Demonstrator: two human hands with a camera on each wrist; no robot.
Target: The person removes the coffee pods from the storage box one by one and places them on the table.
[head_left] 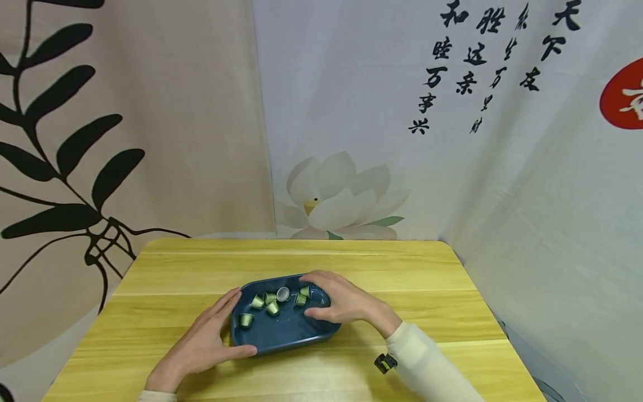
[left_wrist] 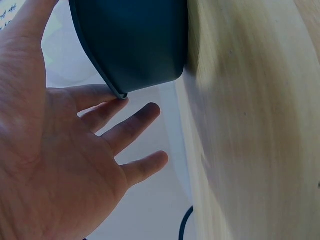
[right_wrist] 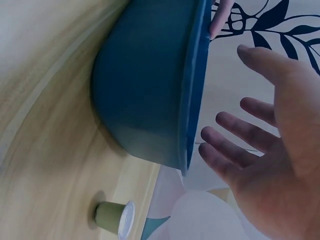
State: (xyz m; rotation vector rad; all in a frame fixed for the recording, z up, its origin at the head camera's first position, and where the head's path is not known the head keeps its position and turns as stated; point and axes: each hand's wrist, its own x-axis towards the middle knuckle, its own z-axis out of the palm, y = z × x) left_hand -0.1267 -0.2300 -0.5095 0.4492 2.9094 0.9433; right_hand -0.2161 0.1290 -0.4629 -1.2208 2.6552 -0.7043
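A dark blue, deep tray [head_left: 283, 332] rests on the table, holding several small green coffee capsules [head_left: 272, 309]; one pale round lid [head_left: 283, 294] faces up. My left hand [head_left: 206, 338] spans the tray's left end, thumb at the near rim and fingers at the far corner. In the left wrist view the foremost fingertips touch the tray's rim [left_wrist: 120, 94], while the other fingers stand free. Over the right end reaches my right hand [head_left: 346, 298], fingers apart and nothing held. The right wrist view shows its fingertips [right_wrist: 210, 150] just off the rim.
Another green capsule [right_wrist: 111, 216] with a pale lid lies on the table beyond the tray, hidden in the head view. The wooden table [head_left: 427, 335] ends at a printed cloth backdrop [head_left: 351, 111]. A small black and yellow item [head_left: 385, 363] is at my right sleeve.
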